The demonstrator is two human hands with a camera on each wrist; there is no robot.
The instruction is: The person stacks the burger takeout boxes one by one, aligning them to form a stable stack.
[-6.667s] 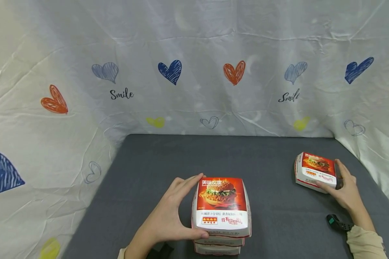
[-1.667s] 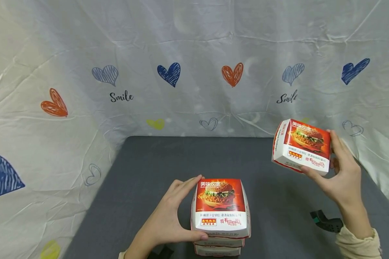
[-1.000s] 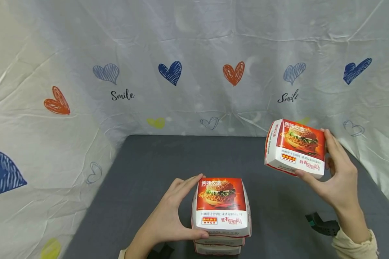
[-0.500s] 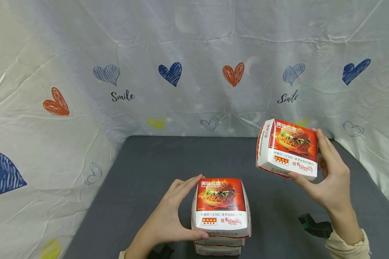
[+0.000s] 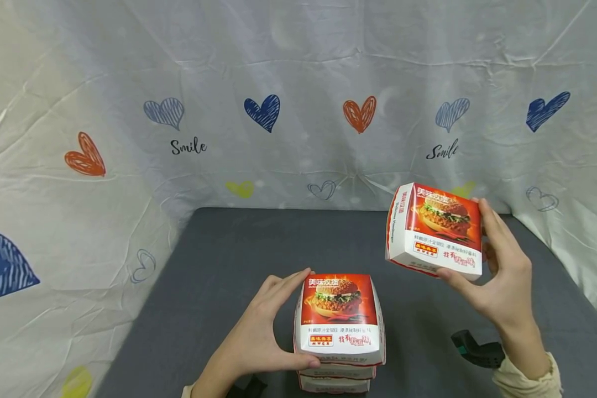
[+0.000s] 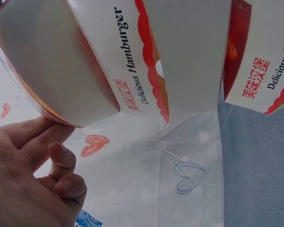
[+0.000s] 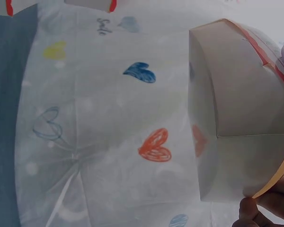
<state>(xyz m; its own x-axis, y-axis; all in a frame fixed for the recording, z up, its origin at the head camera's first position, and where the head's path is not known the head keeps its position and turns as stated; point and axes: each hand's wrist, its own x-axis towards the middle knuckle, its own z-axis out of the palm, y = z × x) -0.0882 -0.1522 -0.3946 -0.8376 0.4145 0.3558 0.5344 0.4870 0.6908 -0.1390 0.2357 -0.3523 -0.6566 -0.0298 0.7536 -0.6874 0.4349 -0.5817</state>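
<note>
Printed red-and-white hamburger boxes stand in a stack in the head view, near the front of the table. My left hand [image 5: 258, 331] grips the top hamburger box [image 5: 339, 318] from its left, thumb at the near edge and fingers at the far corner. In the left wrist view, fingers [image 6: 40, 137] of that hand touch a box edge, two others curled free. My right hand [image 5: 502, 276] holds another hamburger box [image 5: 435, 229] in the air, tilted, right of and beyond the stack. Its plain underside [image 7: 251, 90] shows in the right wrist view.
A dark grey cloth covers the table [image 5: 239, 249]. Behind and on the left hangs a pale curtain [image 5: 308, 66] with hearts and "Smile" print. A black wrist device [image 5: 477, 349] sits by the right sleeve [image 5: 529, 378].
The right hand has lifted its hamburger box off the table at the right and carried it left, towards the stack. My left hand and the stack have stayed put.
</note>
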